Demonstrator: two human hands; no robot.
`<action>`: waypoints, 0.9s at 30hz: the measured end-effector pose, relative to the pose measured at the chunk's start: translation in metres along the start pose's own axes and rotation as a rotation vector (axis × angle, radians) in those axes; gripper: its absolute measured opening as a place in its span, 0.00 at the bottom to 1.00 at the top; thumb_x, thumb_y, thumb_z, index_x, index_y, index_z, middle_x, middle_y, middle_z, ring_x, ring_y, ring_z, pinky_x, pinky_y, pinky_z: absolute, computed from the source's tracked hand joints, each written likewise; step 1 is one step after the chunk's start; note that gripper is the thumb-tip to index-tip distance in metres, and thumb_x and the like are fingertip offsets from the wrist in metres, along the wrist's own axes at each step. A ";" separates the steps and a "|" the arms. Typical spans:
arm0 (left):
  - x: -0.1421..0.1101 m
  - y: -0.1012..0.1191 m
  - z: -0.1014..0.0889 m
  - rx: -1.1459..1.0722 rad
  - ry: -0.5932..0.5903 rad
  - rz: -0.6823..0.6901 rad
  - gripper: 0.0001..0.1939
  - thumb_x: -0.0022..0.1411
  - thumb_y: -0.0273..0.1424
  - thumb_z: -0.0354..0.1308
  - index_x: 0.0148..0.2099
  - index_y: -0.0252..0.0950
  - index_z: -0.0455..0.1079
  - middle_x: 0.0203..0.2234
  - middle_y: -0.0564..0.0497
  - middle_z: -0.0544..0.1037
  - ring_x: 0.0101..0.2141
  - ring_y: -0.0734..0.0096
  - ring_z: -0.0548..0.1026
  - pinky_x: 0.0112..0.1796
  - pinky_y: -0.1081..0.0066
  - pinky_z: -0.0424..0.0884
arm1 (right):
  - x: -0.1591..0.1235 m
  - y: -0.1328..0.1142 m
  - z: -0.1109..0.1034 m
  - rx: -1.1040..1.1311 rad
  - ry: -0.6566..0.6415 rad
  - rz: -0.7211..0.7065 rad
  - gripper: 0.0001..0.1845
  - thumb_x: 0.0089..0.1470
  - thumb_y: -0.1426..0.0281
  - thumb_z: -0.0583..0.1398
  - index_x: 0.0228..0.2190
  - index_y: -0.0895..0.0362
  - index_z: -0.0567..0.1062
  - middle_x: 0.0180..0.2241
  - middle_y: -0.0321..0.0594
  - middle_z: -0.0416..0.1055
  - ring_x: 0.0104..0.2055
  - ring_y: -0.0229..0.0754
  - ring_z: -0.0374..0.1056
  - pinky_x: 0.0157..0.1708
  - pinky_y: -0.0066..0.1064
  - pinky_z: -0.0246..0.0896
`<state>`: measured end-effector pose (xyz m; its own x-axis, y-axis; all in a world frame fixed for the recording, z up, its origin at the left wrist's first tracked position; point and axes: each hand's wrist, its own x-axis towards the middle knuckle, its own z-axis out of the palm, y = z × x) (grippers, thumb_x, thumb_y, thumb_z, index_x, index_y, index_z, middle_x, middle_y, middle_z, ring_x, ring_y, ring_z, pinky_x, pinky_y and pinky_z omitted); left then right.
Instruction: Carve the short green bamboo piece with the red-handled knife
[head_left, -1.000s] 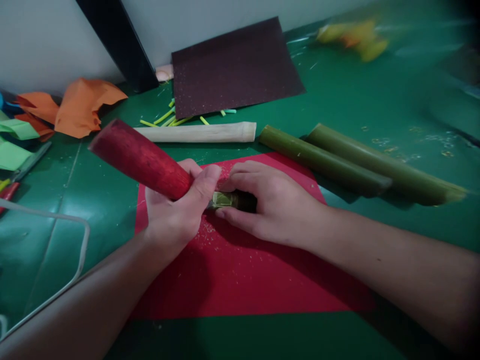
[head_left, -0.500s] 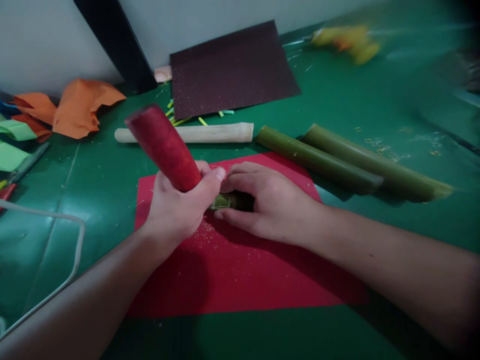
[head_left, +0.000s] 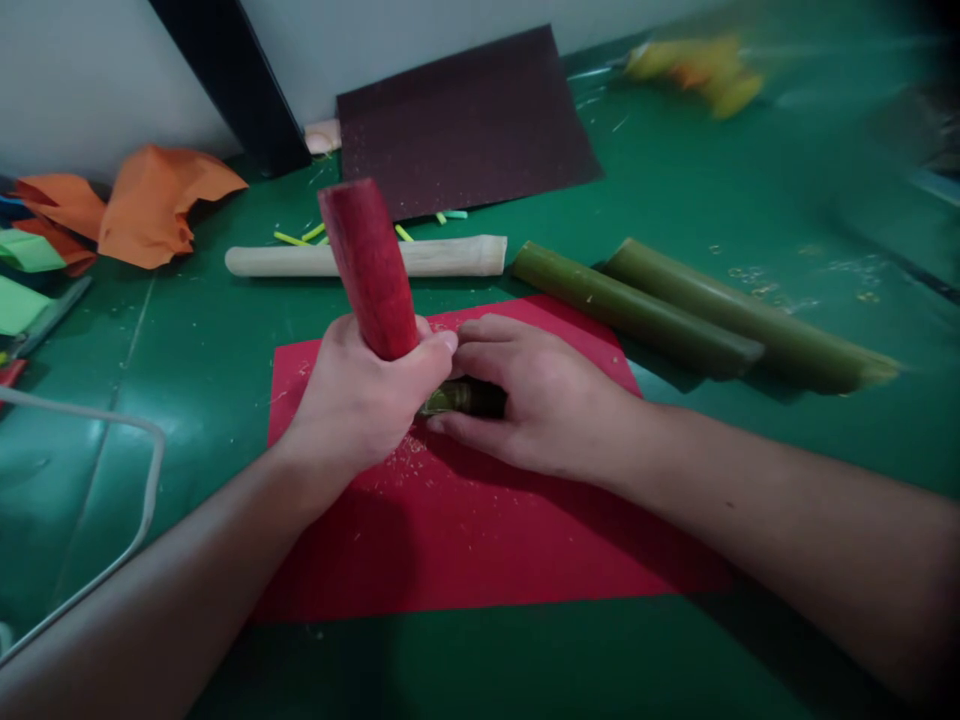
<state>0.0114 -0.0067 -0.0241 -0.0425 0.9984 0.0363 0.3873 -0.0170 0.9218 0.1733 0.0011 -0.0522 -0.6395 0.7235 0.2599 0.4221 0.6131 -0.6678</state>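
Left hand [head_left: 356,405] grips a red handle [head_left: 369,268]. Right hand [head_left: 551,390], just beside, clasps a green bamboo piece [head_left: 466,398]. Red sheet [head_left: 495,545] lies beneath both.

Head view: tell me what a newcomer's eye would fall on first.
The red cylinder stands out first, jutting up from the left hand above a bright red sheet. Next comes the right hand, curled around a partly hidden green piece over the sheet. Farther back to the right, two green tubes lie side by side on the green table.
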 end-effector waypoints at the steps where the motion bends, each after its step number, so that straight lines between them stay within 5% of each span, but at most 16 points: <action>1: -0.001 0.000 0.000 -0.002 0.008 0.005 0.16 0.50 0.27 0.62 0.16 0.36 0.61 0.11 0.57 0.61 0.15 0.80 0.58 0.14 0.78 0.54 | 0.000 0.001 0.000 -0.005 0.005 -0.013 0.09 0.57 0.66 0.64 0.37 0.59 0.78 0.39 0.46 0.75 0.43 0.46 0.70 0.46 0.39 0.65; 21: 0.000 0.002 -0.001 -0.208 -0.060 -0.080 0.20 0.47 0.32 0.61 0.11 0.37 0.57 0.08 0.56 0.56 0.13 0.81 0.55 0.14 0.76 0.51 | 0.002 0.000 -0.004 0.048 -0.034 0.074 0.08 0.56 0.67 0.64 0.36 0.59 0.79 0.39 0.45 0.76 0.44 0.45 0.71 0.47 0.38 0.65; 27: -0.001 0.000 0.002 -0.242 0.077 -0.064 0.19 0.49 0.32 0.62 0.13 0.37 0.61 0.08 0.57 0.59 0.13 0.81 0.57 0.14 0.77 0.53 | 0.004 0.000 -0.005 0.037 -0.028 0.092 0.10 0.54 0.67 0.66 0.37 0.61 0.80 0.39 0.47 0.77 0.43 0.47 0.72 0.45 0.38 0.66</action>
<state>0.0135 -0.0076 -0.0255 -0.1338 0.9910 -0.0042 0.1504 0.0245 0.9883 0.1738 0.0054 -0.0476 -0.6173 0.7666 0.1768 0.4561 0.5318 -0.7135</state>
